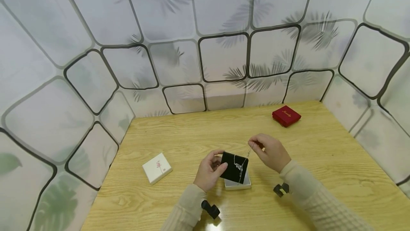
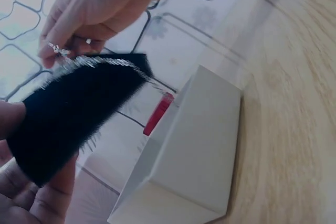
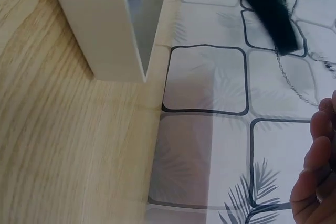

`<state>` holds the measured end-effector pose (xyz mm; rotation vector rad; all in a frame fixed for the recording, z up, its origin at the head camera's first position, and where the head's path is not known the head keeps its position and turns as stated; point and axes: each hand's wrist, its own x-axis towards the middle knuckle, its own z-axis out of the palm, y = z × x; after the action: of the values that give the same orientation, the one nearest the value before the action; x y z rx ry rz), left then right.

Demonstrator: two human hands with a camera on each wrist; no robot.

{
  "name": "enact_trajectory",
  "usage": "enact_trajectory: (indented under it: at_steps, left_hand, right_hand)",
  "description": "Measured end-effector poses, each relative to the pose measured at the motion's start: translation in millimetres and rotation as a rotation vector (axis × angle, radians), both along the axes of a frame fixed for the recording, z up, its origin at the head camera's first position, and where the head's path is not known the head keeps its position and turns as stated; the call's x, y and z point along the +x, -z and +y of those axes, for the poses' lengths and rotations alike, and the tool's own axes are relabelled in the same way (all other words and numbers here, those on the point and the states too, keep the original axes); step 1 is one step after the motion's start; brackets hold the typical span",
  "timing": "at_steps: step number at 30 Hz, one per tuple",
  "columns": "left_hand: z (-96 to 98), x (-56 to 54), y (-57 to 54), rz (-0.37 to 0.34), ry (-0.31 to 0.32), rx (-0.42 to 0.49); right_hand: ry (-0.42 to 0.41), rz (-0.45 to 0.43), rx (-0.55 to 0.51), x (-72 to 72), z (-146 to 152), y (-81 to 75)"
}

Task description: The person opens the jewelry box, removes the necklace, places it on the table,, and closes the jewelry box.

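Observation:
My left hand point(image 1: 208, 170) grips a black velvety pad point(image 1: 229, 172) by its left edge, thumb on top, tilted above the open white box base point(image 1: 238, 185). A silver necklace point(image 1: 239, 167) with a sparkling pendant lies across the pad's face. To the right, my right hand point(image 1: 270, 152) pinches an end of the chain between thumb and fingertips, up and away from the pad. In the left wrist view the necklace point(image 2: 107, 61) drapes over the pad's edge. The right wrist view shows the chain point(image 3: 289, 80) running from the pad to the right fingertips point(image 3: 320, 124).
A white lid point(image 1: 157, 168) with a pink flower print lies to the left on the wooden table point(image 1: 179, 135). Toward the back right sits a red box point(image 1: 286, 115) with gold lettering. Patterned fabric point(image 1: 224, 56) surrounds the table on the far side and both flanks.

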<state>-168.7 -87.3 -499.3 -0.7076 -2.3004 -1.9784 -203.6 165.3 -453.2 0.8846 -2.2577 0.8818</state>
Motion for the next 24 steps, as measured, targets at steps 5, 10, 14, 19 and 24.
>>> enact_trajectory:
  at_steps: [5, 10, 14, 19, 24]
  left_hand:
    - [1.4, 6.0, -14.3, -0.023, 0.044, -0.052]
    - [2.4, 12.6, -30.5, -0.027, 0.074, -0.052]
    - [3.5, 14.5, -34.8, 0.007, 0.039, -0.092]
    - [4.6, 12.5, -27.4, 0.051, -0.025, -0.147]
    - [2.4, 0.5, 1.0, 0.069, -0.052, -0.204]
  right_hand:
    - [-0.017, -0.015, -0.015, 0.3, 0, -5.8]
    - [-0.037, -0.02, -0.038, 2.5, -1, -14.4]
    - [-0.066, -0.018, -0.048, 2.7, -2, -20.8]
    - [-0.105, 0.009, -0.043, 0.3, -3, -26.5]
    - [-0.138, -0.011, -0.002, -2.1, -3, -30.8]
